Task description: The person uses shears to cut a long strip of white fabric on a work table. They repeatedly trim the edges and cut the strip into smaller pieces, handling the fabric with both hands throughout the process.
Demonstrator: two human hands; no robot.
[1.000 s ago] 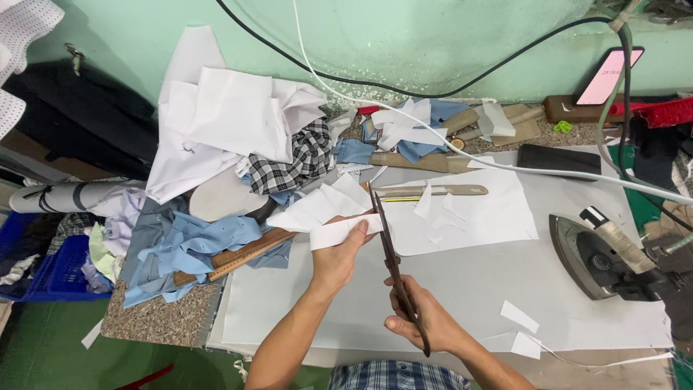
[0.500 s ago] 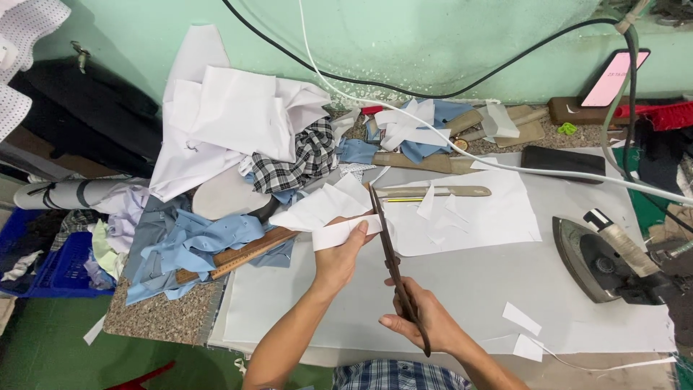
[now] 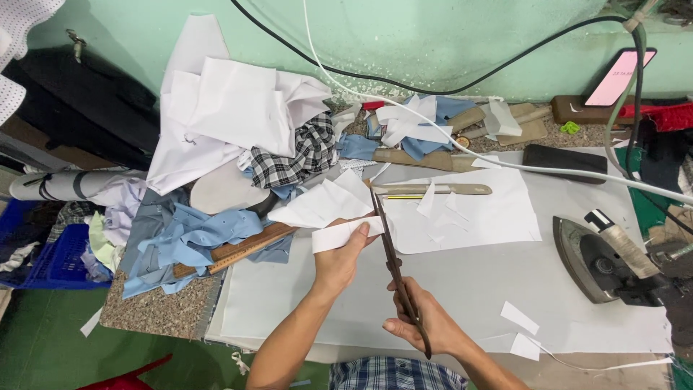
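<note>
My left hand point(image 3: 338, 261) pinches a narrow white strip of fabric point(image 3: 345, 234), holding it level above the white-covered table point(image 3: 469, 289). My right hand point(image 3: 424, 325) grips the handles of long dark scissors point(image 3: 393, 260). Their blades point away from me, and the right end of the strip meets the blades. A larger white piece point(image 3: 325, 204) lies just behind the strip.
A clothes iron point(image 3: 603, 256) sits at the right. White paper pieces point(image 3: 469, 213), a flat stick point(image 3: 437, 190) and small scraps point(image 3: 520, 318) lie on the table. A heap of white, checked and blue cloth point(image 3: 245, 144) fills the left, with a wooden ruler point(image 3: 234, 249). Cables cross the back.
Both hands and the scissors stay almost where they were; the view has shifted slightly. The strip remains at the blades.
</note>
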